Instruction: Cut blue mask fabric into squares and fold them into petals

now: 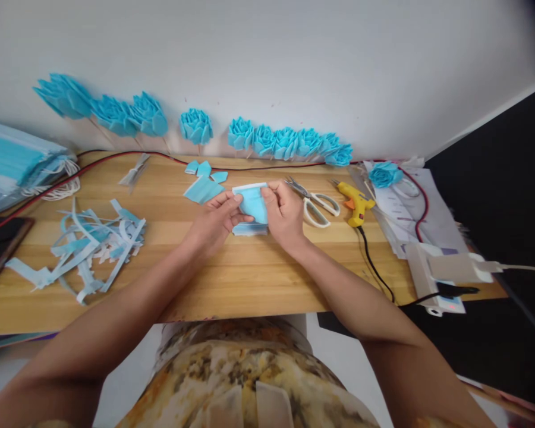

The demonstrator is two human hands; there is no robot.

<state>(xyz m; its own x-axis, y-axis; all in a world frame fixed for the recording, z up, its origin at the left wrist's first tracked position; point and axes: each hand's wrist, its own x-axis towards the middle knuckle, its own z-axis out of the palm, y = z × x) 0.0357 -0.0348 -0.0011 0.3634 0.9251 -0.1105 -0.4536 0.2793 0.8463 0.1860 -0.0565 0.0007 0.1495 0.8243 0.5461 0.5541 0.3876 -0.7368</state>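
A small rectangular piece of pleated light-blue mask fabric (pixel 252 205) sits above the smooth wooden tabletop (pixel 249 273), pinched between both hands: the left hand (pixel 214 223) grips its left edge with thumb and fingers, the right hand (pixel 285 215) its right edge. White-handled metal scissors (pixel 315 205) and a yellow plastic glue gun (pixel 356 203) lie just right.

no legible text, labels, brands or numbers, papers (pixel 433 221) right of the held blue piece (pixel 253 205) carry dark marks, too blurred to read
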